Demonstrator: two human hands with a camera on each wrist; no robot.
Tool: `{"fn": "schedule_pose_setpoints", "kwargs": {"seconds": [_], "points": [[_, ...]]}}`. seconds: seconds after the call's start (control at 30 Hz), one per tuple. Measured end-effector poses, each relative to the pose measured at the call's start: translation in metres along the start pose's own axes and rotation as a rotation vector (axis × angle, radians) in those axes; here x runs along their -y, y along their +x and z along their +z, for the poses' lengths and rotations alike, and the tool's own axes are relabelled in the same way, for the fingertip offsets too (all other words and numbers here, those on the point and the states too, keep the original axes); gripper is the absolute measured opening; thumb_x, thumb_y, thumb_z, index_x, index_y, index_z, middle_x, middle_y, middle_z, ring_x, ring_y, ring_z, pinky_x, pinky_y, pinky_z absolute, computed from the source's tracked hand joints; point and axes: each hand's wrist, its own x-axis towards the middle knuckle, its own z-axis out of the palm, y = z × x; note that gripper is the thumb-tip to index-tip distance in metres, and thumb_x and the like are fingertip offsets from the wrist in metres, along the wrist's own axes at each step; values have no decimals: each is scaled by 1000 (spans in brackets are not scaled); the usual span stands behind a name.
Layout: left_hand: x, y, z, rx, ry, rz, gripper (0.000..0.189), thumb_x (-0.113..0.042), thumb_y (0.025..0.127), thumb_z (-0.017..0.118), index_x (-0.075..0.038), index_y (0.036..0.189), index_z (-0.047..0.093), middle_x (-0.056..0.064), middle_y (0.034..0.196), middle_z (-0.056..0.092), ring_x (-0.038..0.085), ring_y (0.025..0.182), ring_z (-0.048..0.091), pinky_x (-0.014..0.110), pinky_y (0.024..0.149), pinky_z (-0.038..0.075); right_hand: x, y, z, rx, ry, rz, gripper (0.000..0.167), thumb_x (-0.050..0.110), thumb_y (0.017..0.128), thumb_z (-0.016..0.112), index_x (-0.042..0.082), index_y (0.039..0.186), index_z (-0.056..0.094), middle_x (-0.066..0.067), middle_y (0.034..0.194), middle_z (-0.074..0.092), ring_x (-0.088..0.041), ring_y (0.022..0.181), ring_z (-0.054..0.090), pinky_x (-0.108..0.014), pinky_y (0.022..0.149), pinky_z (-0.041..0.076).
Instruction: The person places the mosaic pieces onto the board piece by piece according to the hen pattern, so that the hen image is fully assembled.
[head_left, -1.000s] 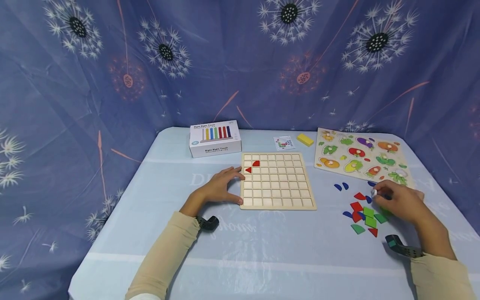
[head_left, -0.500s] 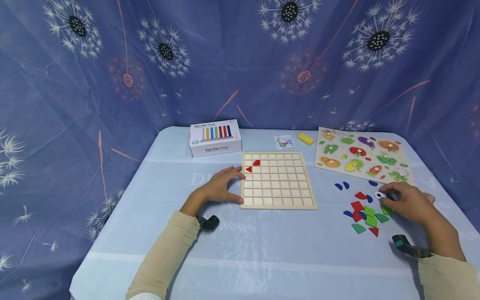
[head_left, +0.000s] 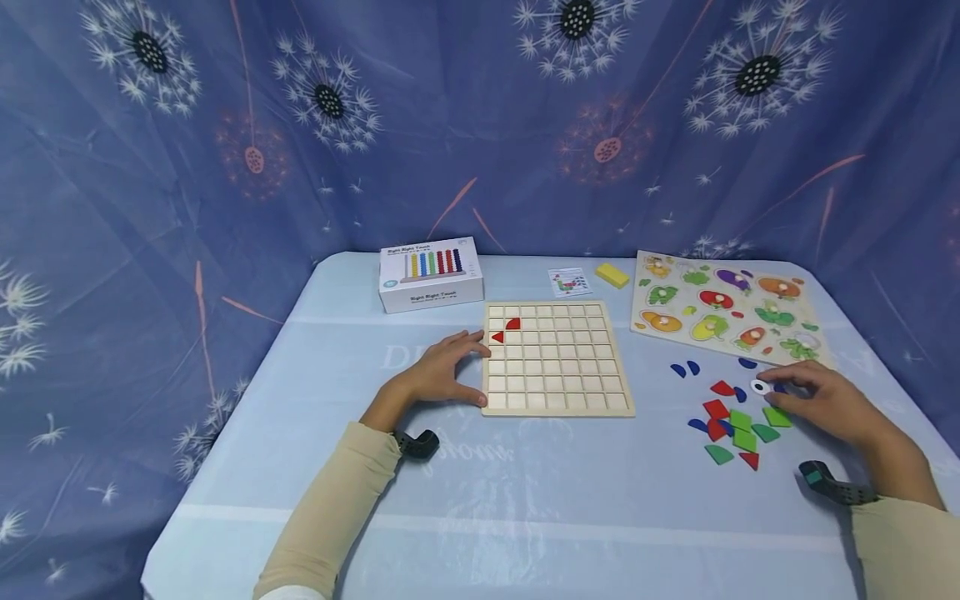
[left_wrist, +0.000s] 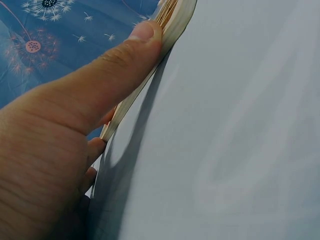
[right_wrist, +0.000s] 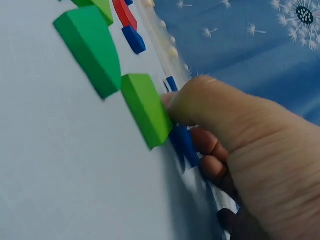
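Note:
My left hand (head_left: 437,372) rests at the left side of a wooden grid board (head_left: 555,358), thumb near its lower corner and fingertips farther up. In the left wrist view the thumb (left_wrist: 122,65) touches the board's rim. A red triangle and a red quarter-round piece (head_left: 513,324) lie in the board's upper left cells. My right hand (head_left: 828,402) is over the scattered pieces, thumb and forefinger apart around a white disc with a black dot (head_left: 761,387). A blue piece (right_wrist: 184,145) lies by its fingers, and a light green piece (right_wrist: 146,107) beside the thumb.
Several red, green and blue pieces (head_left: 717,409) are spread right of the board. Behind stand a white box (head_left: 431,275), a small picture card (head_left: 570,282), a yellow block (head_left: 612,275) and a vegetable puzzle board (head_left: 727,304). A patterned curtain hangs at the back.
My right hand has moved right, and the white disc, tilted at its fingertips earlier, now lies flat slightly farther right. More green and blue pieces show. The left hand has stayed still.

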Motion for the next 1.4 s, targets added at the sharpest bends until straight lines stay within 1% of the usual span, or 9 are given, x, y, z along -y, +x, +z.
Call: {"fn": "schedule_pose_setpoints", "kwargs": {"seconds": [0.13,0.27,0.4,0.5,0.6,0.7,0.87,1.1,1.4], "points": [[0,0,0,-1,-4,-1,81,-57,72,87,-27,140,54,-4,167,22,26,153,11,58,118,14,-1,-1,4,-41,20,-5,29,17,91,78,4,116,71,-3,120,55,4,100,38,-31,91,36],[1,0,0,-2,-3,0,82,-57,72,87,-27,140,54,-4,167,22,25,153,11,58,118,14,0,0,7,-64,-3,6,27,17,92,77,4,114,71,-13,118,55,-12,101,41,-45,89,32],[1,0,0,-6,-7,3,82,-58,72,87,-27,140,54,-4,167,22,26,153,11,58,118,14,2,2,9,-85,-5,29,26,18,93,76,3,113,69,-22,117,55,-35,104,42,-74,89,17],[1,0,0,-8,0,4,82,-58,72,87,-27,140,54,-4,167,22,26,153,11,59,118,14,2,3,10,-100,-4,38,26,17,93,75,1,113,69,-25,117,56,-43,107,42,-79,88,12],[1,0,0,-5,2,-4,81,-58,71,87,-28,139,54,-5,167,21,26,153,10,58,118,13,3,3,11,-108,-7,34,26,17,94,74,1,114,68,-24,119,56,-40,108,42,-74,91,23],[1,1,0,0,1,-4,81,-58,71,87,-27,139,54,-4,167,21,26,153,10,58,119,13,4,3,11,-129,-19,21,25,15,94,74,2,114,68,-19,117,57,-25,103,43,-49,92,39],[1,1,1,1,9,0,81,-57,72,87,-27,139,53,-4,167,21,26,153,10,57,119,13,13,9,8,-165,-20,-15,24,14,93,75,4,113,68,-12,115,57,-6,97,43,-13,74,32],[1,1,2,1,10,-11,81,-57,72,87,-27,139,54,-5,167,22,24,153,10,55,119,14,37,32,9,-171,27,-49,23,11,91,76,3,112,70,-11,114,58,0,97,46,-7,75,35],[1,0,1,12,17,-11,81,-59,72,86,-27,139,53,-5,167,21,24,153,10,55,119,13,81,75,27,-131,104,-207,20,1,89,75,4,109,72,-11,110,63,-18,99,51,-9,79,39]]}}
